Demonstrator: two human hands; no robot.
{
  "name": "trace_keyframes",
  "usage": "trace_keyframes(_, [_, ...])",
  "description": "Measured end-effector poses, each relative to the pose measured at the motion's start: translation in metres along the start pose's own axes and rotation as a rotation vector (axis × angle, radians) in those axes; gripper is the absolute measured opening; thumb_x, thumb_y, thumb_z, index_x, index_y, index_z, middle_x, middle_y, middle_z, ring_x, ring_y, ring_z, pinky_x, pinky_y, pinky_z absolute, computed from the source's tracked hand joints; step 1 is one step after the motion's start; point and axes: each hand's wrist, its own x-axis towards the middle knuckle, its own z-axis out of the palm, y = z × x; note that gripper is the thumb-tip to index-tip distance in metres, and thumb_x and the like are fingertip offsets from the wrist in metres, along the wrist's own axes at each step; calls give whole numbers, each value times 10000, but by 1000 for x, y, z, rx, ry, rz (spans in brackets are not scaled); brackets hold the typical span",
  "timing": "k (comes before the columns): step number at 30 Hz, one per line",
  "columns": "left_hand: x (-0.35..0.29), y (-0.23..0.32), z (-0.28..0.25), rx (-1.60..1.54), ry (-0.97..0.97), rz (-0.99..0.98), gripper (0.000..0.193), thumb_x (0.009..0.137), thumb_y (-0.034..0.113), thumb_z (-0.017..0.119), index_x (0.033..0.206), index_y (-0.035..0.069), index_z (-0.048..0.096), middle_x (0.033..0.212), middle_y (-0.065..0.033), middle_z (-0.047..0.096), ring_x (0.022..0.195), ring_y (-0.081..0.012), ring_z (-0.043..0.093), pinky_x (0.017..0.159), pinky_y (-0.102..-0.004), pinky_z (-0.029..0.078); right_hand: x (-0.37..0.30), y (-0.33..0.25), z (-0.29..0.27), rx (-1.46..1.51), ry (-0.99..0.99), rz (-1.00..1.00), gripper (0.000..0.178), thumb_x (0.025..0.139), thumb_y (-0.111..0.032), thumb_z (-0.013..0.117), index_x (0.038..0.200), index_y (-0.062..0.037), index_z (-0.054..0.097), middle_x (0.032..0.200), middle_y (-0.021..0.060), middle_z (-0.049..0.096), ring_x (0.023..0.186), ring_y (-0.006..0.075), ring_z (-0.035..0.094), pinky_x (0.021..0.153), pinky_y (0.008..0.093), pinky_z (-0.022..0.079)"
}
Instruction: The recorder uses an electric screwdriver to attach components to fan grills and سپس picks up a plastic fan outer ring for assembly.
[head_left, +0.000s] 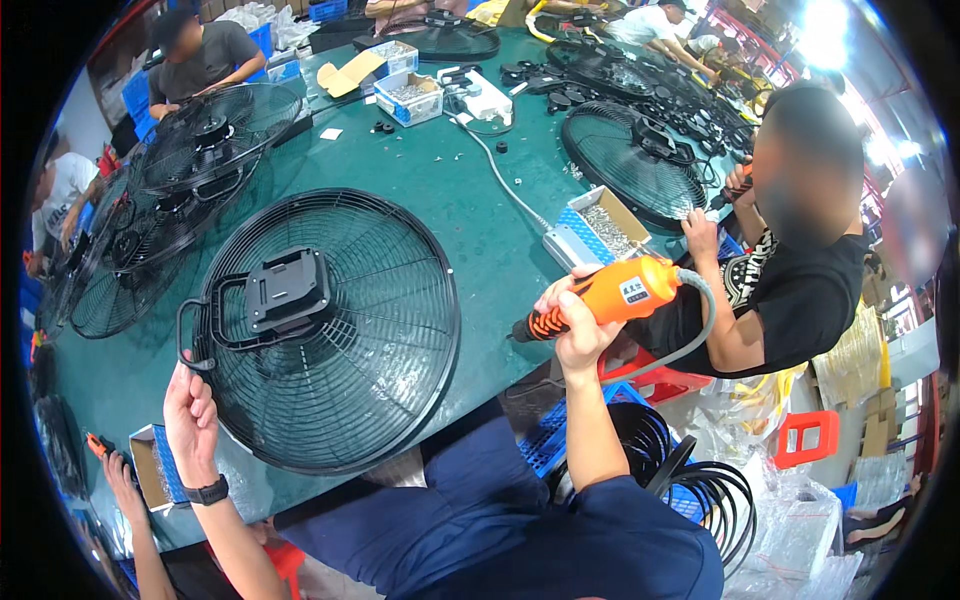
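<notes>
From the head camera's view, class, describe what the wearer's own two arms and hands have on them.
Both forearms are bare, with no gloves. The left hand has a black wristband or watch at the wrist. The right hand wears nothing, and its arm meets a dark navy short sleeve at the shoulder.

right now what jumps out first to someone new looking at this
The big round black fan grille lying flat on the green table, with the left hand at its rim. Next, the bright orange power screwdriver gripped in the right hand at the table's near edge.
</notes>
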Motion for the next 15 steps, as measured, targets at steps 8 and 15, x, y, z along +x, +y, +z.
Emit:
trace_keyframes(8, [-75,-35,16,-238,111,43,235,947,148,495,1135,7,494,693,-4,422,513,-37,364,385,-152,269,-5,-2,4,-143,59,-92,288,750,18,523,1023,-3,434,660,115,563,566,198,563,595,344,502])
trace_keyframes(15, [-132,-88,67,-222,47,-181,155,878,81,576,977,-38,578,838,-112,590,589,-101,444,479,-193,338,-5,-24,7,-54,-119,27,336,763,-50,531,1071,49,438,719,145,535,634,247,548,632,393,496])
